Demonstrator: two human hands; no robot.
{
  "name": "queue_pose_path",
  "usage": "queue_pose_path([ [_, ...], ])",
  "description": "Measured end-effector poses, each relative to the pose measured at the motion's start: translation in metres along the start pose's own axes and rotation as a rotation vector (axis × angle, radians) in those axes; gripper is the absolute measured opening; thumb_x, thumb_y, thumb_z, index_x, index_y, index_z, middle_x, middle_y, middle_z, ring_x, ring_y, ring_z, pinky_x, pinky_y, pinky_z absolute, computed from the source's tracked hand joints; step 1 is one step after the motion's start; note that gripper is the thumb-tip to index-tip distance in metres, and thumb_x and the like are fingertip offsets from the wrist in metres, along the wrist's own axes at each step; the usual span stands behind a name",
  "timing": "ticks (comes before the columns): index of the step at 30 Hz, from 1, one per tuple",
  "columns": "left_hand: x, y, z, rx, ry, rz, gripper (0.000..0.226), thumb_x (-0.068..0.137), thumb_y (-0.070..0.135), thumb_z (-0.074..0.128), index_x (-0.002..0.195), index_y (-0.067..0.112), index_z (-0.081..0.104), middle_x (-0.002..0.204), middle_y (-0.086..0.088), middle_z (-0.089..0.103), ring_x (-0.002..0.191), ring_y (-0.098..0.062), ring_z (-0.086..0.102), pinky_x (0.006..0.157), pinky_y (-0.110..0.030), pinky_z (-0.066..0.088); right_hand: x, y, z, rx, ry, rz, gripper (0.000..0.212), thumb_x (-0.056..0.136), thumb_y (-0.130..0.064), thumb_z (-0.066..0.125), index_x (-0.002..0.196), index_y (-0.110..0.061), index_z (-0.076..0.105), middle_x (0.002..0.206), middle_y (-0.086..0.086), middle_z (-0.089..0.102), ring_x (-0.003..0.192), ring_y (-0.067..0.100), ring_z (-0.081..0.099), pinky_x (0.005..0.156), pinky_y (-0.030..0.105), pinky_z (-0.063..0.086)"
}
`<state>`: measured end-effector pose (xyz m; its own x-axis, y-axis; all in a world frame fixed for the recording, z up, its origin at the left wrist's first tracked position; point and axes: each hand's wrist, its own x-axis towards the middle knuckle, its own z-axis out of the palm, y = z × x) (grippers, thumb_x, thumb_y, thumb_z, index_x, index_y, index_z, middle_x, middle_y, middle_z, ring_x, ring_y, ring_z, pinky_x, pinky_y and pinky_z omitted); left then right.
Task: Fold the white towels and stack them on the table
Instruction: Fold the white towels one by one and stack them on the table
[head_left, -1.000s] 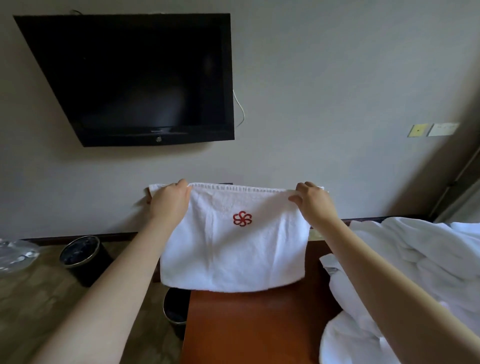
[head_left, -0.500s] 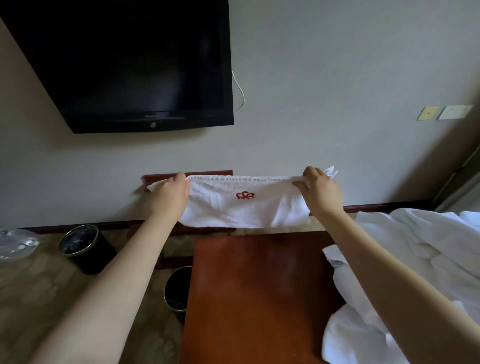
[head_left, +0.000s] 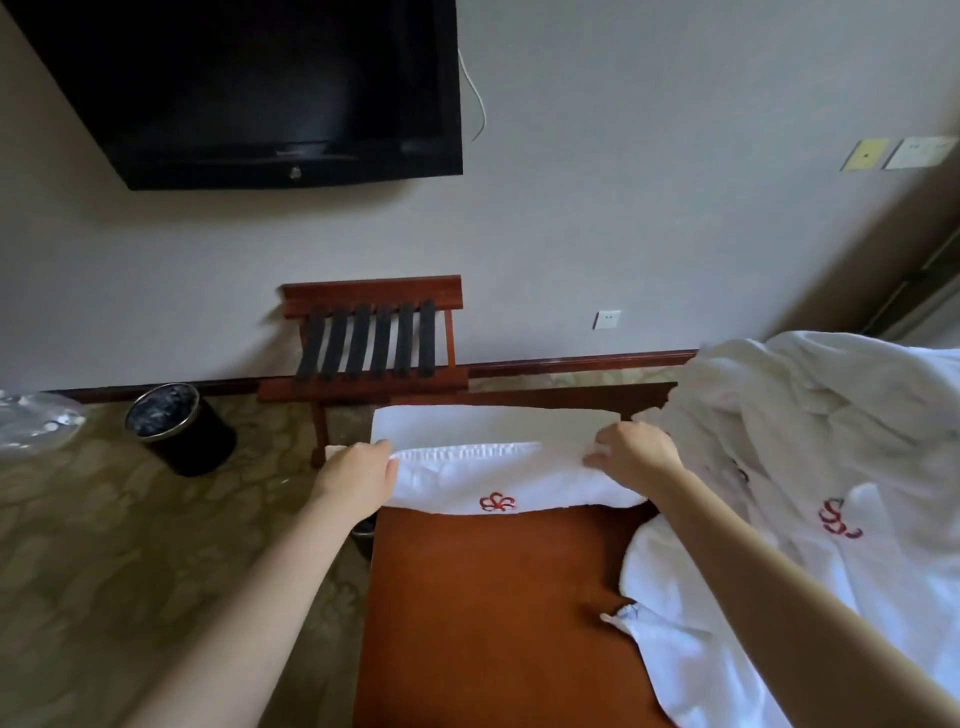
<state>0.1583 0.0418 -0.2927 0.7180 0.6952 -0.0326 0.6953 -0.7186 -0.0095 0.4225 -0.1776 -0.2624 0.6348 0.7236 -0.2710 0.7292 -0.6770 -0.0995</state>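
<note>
Floor (head_left: 119, 545): patterned carpet, open to the left of the work area. Table (head_left: 493, 613): brown wooden top in the lower middle of the view. Bare wood shows from the towel back toward the person, which leaves room for a stack. Pile of unfolded white linen (head_left: 831, 467): covers the table's right side, overhangs the wood and reaches up to the right hand. Towel (head_left: 498, 478): lies across the far end of the table, one layer flat and reaching the far edge, a second layer laid over it with the hemmed edge uppermost. Luggage rack (head_left: 374, 343): against the wall, just beyond the table's far left corner, apart from the cloth. Black bin (head_left: 179, 428): on the carpet, well apart from the table. Left hand (head_left: 358, 478): fingers curled round the towel's left end, at or just past the table's left edge, where a corner of cloth sticks out over the floor. Right hand (head_left: 634, 454): pinches the towel's right end, right beside the pile. Red emblem (head_left: 497, 502): face up on the upper layer, near its near fold. Judgement: this towel is in mid-fold, no folded towel is set down as a stack, and most of the task remains. The next move appears to call for squaring the hem with the layer beneath, then bringing one end across to the other. Risk: the left end may slip off the edge and the right end may snag the pile. Drawing the towel toward the bare wood would give clearance on both sides.
</note>
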Motion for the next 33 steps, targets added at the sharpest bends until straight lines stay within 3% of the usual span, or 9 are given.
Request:
queue_pose_path([
  [2, -0.008, 0.001, 0.009, -0.006, -0.1, 0.012, 0.021, 0.097, 0.033, 0.039, 0.083, 0.019, 0.047, 0.07, 0.003, 0.05, 0.066, -0.014, 0.051, 0.047, -0.023, 0.031, -0.005, 0.002, 0.009, -0.012, -0.194, 0.009, 0.044, 0.089, -0.048, 0.061, 0.119, -0.014, 0.062, 0.105, 0.006, 0.068, 0.085, 0.021, 0.064, 0.065, 0.026, 0.047],
  [4, -0.013, 0.002, 0.016, -0.012, -0.167, 0.015, 0.023, 0.094, 0.035, 0.04, 0.077, 0.02, 0.045, 0.07, 0.003, 0.051, 0.07, -0.017, 0.053, 0.051, -0.027, 0.033, -0.008, 0.005, 0.019, -0.007, -0.257, 0.014, 0.054, 0.089, -0.047, 0.063, 0.129, -0.012, 0.057, 0.113, 0.007, 0.066, 0.09, 0.021, 0.064, 0.069, 0.026, 0.048],
  [8, -0.011, 0.005, 0.024, -0.038, -0.215, 0.007, 0.017, 0.092, 0.031, 0.041, 0.08, 0.02, 0.043, 0.076, 0.002, 0.05, 0.08, -0.022, 0.053, 0.061, -0.029, 0.035, -0.005, 0.014, 0.036, 0.028, -0.205, 0.006, 0.046, 0.092, -0.042, 0.06, 0.128, -0.013, 0.057, 0.122, 0.007, 0.061, 0.103, 0.024, 0.06, 0.074, 0.028, 0.047],
  [11, 0.004, 0.006, 0.026, -0.04, -0.188, -0.022, 0.013, 0.094, 0.027, 0.041, 0.09, 0.017, 0.049, 0.076, -0.001, 0.055, 0.066, -0.016, 0.053, 0.052, -0.026, 0.039, 0.005, 0.021, 0.042, -0.065, -0.159, 0.003, 0.013, 0.099, -0.032, 0.049, 0.1, -0.024, 0.059, 0.106, 0.003, 0.06, 0.095, 0.024, 0.061, 0.068, 0.029, 0.047],
  [15, 0.038, 0.005, 0.024, 0.002, -0.155, -0.054, 0.021, 0.098, 0.02, 0.037, 0.113, 0.014, 0.051, 0.08, -0.004, 0.061, 0.063, -0.016, 0.058, 0.054, -0.029, 0.052, 0.03, 0.026, 0.04, 0.092, 0.092, 0.074, 0.02, 0.095, -0.039, 0.054, 0.088, -0.021, 0.057, 0.079, -0.001, 0.06, 0.075, 0.021, 0.06, 0.049, 0.025, 0.035],
  [18, 0.073, 0.007, 0.022, 0.031, -0.148, -0.073, 0.026, 0.099, 0.016, 0.038, 0.121, 0.011, 0.051, 0.088, -0.007, 0.065, 0.068, -0.02, 0.062, 0.058, -0.029, 0.054, 0.059, 0.025, 0.039, 0.076, 0.168, 0.07, 0.023, 0.096, -0.04, 0.05, 0.095, -0.02, 0.061, 0.087, -0.001, 0.057, 0.077, 0.02, 0.056, 0.052, 0.026, 0.033],
  [22, 0.118, 0.014, 0.033, 0.074, -0.218, -0.095, 0.019, 0.098, 0.011, 0.041, 0.112, 0.009, 0.054, 0.096, -0.011, 0.066, 0.08, -0.026, 0.064, 0.068, -0.034, 0.057, 0.103, 0.023, 0.049, 0.058, 0.146, 0.104, 0.029, 0.099, -0.04, 0.042, 0.095, -0.016, 0.059, 0.085, -0.003, 0.051, 0.075, 0.018, 0.052, 0.058, 0.028, 0.036],
  [27, 0.154, 0.018, 0.075, 0.129, -0.339, -0.124, 0.018, 0.095, 0.01, 0.045, 0.109, 0.013, 0.056, 0.108, -0.008, 0.066, 0.099, -0.029, 0.063, 0.077, -0.03, 0.047, 0.147, 0.023, 0.083, 0.06, -0.013, 0.128, 0.036, 0.101, -0.04, 0.037, 0.11, -0.015, 0.061, 0.11, 0.005, 0.057, 0.099, 0.027, 0.059, 0.074, 0.034, 0.046],
  [33, 0.167, 0.009, 0.112, 0.122, -0.276, -0.164, 0.027, 0.093, 0.025, 0.043, 0.112, 0.02, 0.061, 0.116, 0.0, 0.059, 0.114, -0.022, 0.045, 0.089, -0.035, 0.038, 0.16, 0.026, 0.114, 0.063, 0.031, 0.149, 0.035, 0.1, -0.04, 0.033, 0.108, -0.015, 0.055, 0.106, 0.004, 0.054, 0.096, 0.025, 0.055, 0.066, 0.031, 0.04],
])
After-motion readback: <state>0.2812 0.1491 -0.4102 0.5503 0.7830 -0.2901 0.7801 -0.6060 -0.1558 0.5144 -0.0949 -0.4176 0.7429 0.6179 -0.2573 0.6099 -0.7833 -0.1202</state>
